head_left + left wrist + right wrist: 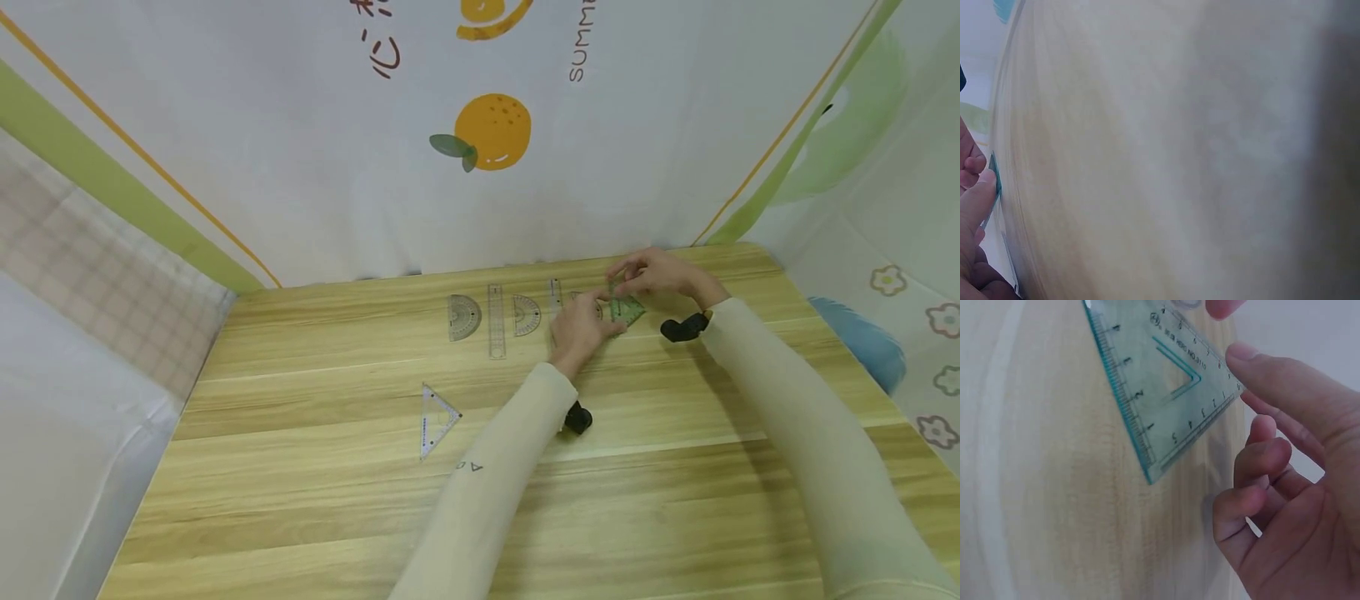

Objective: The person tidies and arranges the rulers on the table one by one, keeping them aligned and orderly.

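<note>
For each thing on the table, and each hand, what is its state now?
Green set square: on the table, touched by both hands.
Clear set square: flat, alone, untouched.
Two protractors: flat, untouched.
Straight ruler: flat between the protractors.
Left hand: fingertips on the green set square.
Right hand: fingers at its edge.

Along the far edge of the desk (315, 500) lies a row: a protractor (462, 317) at the left, a straight ruler (496, 321) just right of it, then a smaller protractor (527, 315), then another ruler (555, 293). At the row's right end, toward the far right corner, both hands meet over a set square (626, 310). Another set square (436, 418) lies apart, nearer the desk's middle, left of the left forearm.
</note>
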Demonstrator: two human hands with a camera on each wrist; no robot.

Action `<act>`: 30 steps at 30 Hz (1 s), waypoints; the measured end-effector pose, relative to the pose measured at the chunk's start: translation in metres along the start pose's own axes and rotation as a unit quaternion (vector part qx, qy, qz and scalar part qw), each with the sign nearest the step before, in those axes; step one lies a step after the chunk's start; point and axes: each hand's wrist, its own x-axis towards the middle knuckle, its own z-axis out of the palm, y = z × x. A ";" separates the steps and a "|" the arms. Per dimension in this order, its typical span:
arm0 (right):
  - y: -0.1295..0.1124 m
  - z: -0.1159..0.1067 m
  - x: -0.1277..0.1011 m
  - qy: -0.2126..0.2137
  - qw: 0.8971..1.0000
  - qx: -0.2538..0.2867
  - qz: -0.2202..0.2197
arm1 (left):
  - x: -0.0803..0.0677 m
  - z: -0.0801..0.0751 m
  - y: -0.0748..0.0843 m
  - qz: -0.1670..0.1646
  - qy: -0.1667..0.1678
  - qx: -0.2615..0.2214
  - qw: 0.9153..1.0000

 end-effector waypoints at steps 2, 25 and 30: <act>-0.002 0.000 -0.001 0.011 1.000 0.003 0.001 | 0.000 0.000 0.000 0.000 0.001 -0.001 1.000; -0.008 -0.010 -0.008 0.028 0.994 0.102 0.030 | 0.000 -0.003 0.001 0.016 -0.011 0.000 1.000; -0.010 -0.014 -0.010 0.015 0.992 0.122 0.033 | -0.002 -0.007 0.003 0.013 -0.023 -0.001 1.000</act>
